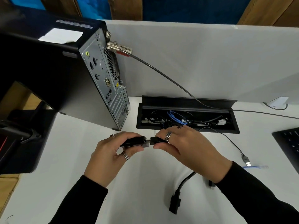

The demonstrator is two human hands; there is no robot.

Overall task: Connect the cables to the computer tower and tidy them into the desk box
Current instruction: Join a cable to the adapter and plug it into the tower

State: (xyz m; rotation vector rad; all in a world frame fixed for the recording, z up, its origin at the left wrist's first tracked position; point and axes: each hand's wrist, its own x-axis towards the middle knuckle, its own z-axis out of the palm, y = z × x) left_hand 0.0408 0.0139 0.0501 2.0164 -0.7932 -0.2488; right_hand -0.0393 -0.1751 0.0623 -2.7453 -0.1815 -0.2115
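We are looking down at a white desk (137,183). Our left hand (111,152) is gripping a black adapter (134,141), fingers curled over its top and thumb under it. Our right hand (184,147) is pinching a black cable plug (156,140), its metal tip meeting the adapter's end just above the desk; we cannot tell how far it is seated. Both hands are wearing rings, both arms are in black sleeves.

The computer tower (77,75) is standing upright at the left, rear panel (103,78) turned toward us with its ports showing unoccupied. A combination lock (119,48) is hanging at the panel's top corner, and its grey security cable (169,80) is running down to the right across the desk box (187,128).

The desk box is sitting recessed in the desk beyond our hands, lid raised, holding tangled black cables and a coiled blue cable (176,116). A thin black lead is trailing out of it to a USB plug (246,161) lying on the desk at the right, with a blue network plug (258,167) just beside that. A black power cable (178,194) is lying near our right sleeve. A keyboard corner (289,143) is showing at far right.
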